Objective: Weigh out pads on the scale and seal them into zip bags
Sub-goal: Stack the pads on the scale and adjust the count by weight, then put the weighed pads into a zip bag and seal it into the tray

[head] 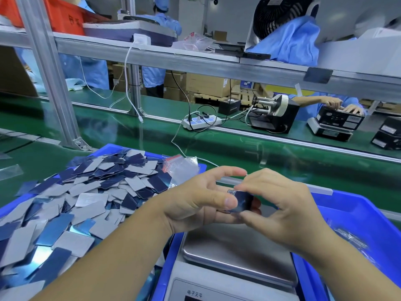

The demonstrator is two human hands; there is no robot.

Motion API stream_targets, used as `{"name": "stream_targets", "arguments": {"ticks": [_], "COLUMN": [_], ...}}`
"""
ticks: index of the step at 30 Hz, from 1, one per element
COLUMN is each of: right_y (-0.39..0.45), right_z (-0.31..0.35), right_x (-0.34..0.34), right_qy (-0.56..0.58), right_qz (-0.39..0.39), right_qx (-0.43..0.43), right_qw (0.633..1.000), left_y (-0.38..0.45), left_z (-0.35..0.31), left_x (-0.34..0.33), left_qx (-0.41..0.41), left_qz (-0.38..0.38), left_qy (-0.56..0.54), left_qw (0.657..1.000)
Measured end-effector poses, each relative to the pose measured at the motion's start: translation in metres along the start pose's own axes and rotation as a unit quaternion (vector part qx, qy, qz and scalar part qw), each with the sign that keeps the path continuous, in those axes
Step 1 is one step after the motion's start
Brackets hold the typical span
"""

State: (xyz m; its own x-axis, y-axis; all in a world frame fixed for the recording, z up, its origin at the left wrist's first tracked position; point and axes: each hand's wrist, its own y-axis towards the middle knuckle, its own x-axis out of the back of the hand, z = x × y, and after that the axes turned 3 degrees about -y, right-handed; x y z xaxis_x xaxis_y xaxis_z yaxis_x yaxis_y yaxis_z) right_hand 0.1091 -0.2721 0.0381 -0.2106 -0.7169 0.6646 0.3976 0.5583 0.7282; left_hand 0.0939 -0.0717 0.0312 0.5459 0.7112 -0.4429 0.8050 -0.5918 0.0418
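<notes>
Scale (pixel 236 255) sat nearest me with its pan bare. Above it, my left hand (pixel 195 203) and right hand (pixel 280 205) met on one small stack of pads (pixel 240 202); both thumbs and fingers were pinched on it, the left from the stack's left edge, the right from its right. Its long axis ran roughly left to right between my hands. Beyond lay the loose pads (pixel 86 192) in the left bin (pixel 112 148), with spare zip bags (pixel 182 168) on the heap's far right.
</notes>
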Motion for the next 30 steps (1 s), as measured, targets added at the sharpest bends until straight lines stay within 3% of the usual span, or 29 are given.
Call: {"name": "stream_targets", "arguments": {"ticks": [12,15,19,24,27,29,30], "right_y": [0.0,-0.003,-0.006,-0.007,-0.003,-0.003,-0.004], "right_z": [0.006,0.003,-0.006,-0.007,-0.008,-0.011,-0.013], "right_x": [-0.001,0.003,0.007,0.003,0.004,0.004,0.003], "right_qy": [-0.061,0.047,0.309,0.286,0.277,0.219,0.167], "right_qz": [-0.017,0.059,0.143,0.167,0.143,0.13,0.131], "right_qx": [-0.029,-0.069,-0.188,-0.164,-0.193,-0.221,-0.23], "right_qw": [0.998,0.995,0.921,0.929,0.93,0.941,0.95], "left_y": [0.004,0.002,0.0,-0.002,-0.004,-0.005,-0.005], "left_z": [0.004,0.003,0.003,0.003,-0.007,-0.017,-0.02], "left_x": [0.001,0.006,0.015,0.024,0.039,0.054,0.063], "left_qx": [-0.027,-0.002,0.034,0.086,0.061,0.006,-0.018], "left_qz": [-0.014,0.004,0.047,0.124,0.031,-0.175,-0.311], "left_qy": [-0.049,-0.021,0.046,0.054,0.099,0.187,0.259], "left_qw": [0.998,1.0,0.997,0.987,0.993,0.967,0.914]}}
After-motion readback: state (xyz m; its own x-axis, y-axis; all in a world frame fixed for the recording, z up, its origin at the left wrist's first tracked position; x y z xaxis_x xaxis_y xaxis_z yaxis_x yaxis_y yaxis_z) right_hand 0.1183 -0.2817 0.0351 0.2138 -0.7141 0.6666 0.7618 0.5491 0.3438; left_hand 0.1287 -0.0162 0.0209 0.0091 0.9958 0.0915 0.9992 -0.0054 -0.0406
